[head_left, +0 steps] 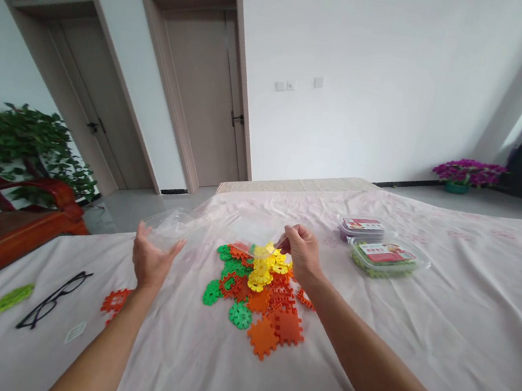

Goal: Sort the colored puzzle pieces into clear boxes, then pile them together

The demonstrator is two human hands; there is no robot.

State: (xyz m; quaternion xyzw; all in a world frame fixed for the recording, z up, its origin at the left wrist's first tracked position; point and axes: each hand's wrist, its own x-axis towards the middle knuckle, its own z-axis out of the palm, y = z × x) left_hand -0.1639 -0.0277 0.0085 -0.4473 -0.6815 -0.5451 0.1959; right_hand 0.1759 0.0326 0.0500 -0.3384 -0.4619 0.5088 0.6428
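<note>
While the pile (258, 299) of orange, green and yellow plastic pieces lies on the cloth-covered desk (414, 352), the glasses (50, 302) and a lime-green piece (13, 298) rest well to its left; some red-orange pieces (114, 302) between are partly hidden by the left forearm. Left of the pile, the left hand (151, 261) holds a clear plastic container (172, 224), thumb and fingers wide apart across it. At the pile's far right side, the right hand (302, 251) pinches a clear lid-like piece (254, 237), fingers nearly together. The step in hand appears to be handling this clear plastic beside and above the pile; the next move seems to call for steady grips. Whether both clear parts are joined is hard to make out. Beyond the pile, rightward, two labelled packs (382, 260) sit, the farther partly hidden.
</note>
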